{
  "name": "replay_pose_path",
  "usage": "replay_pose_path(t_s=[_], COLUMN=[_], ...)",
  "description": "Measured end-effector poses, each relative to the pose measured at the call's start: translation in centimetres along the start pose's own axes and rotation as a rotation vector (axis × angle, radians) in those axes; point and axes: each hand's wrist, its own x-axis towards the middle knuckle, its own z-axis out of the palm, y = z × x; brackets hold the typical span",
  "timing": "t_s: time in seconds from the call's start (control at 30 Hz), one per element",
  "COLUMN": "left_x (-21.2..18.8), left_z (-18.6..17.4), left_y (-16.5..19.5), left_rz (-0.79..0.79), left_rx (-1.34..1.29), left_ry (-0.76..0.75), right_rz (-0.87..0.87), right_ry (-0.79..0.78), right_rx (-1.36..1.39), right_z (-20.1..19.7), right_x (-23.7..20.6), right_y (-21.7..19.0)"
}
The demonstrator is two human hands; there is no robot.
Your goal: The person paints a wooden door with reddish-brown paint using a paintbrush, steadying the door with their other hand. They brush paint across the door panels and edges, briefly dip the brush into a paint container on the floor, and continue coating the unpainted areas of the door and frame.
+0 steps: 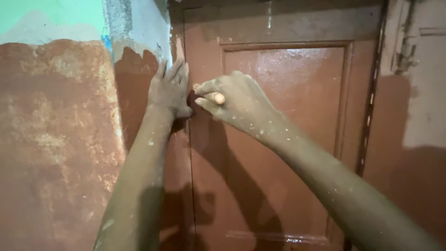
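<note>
Up close at the brown door, my left hand lies flat, fingers apart, on the frame edge at upper centre of the frame. Just right of it, my right hand has its fingers clamped on a small wooden-handled tool, its long axis roughly level, its hidden tip pointing left toward the seam. Paint-patched wall fills the left.

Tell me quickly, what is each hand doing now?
Left hand: open, flat against the door frame.
Right hand: closed on a small wooden handle; the rest is hidden.
</note>
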Motion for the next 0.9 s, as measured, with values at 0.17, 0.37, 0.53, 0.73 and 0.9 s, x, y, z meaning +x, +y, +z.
replay_pose_path(t_s=[0.17, 0.37, 0.53, 0.73, 0.9], left_x=[-5.8, -18.5, -24.7, -24.5, -23.8], left_z=[3.5, 8.1, 7.3, 3.4, 2.6], left_y=[4.4, 14.4, 20.4, 18.3, 16.4], left_rz=[-0.128, -0.521, -0.688, -0.631, -0.697], left_rx=[-0.544, -1.335, -2.161, -2.570, -2.462], left_ry=[0.244, 0.348, 0.124, 0.031, 0.042], right_rz=[0.050, 0.389, 0.489, 0.380, 0.474], right_ry=[0.312, 0.498, 0.527, 0.323, 0.200], right_rx=[0.503, 0.922, 1.299, 1.140, 1.564], right_z=[0.3, 4.6, 10.3, 14.3, 14.2], right_x=[-6.3, -15.2, -19.7, -21.8, -21.0], right_y=[0.2, -1.5, -5.7, -8.0, -8.4])
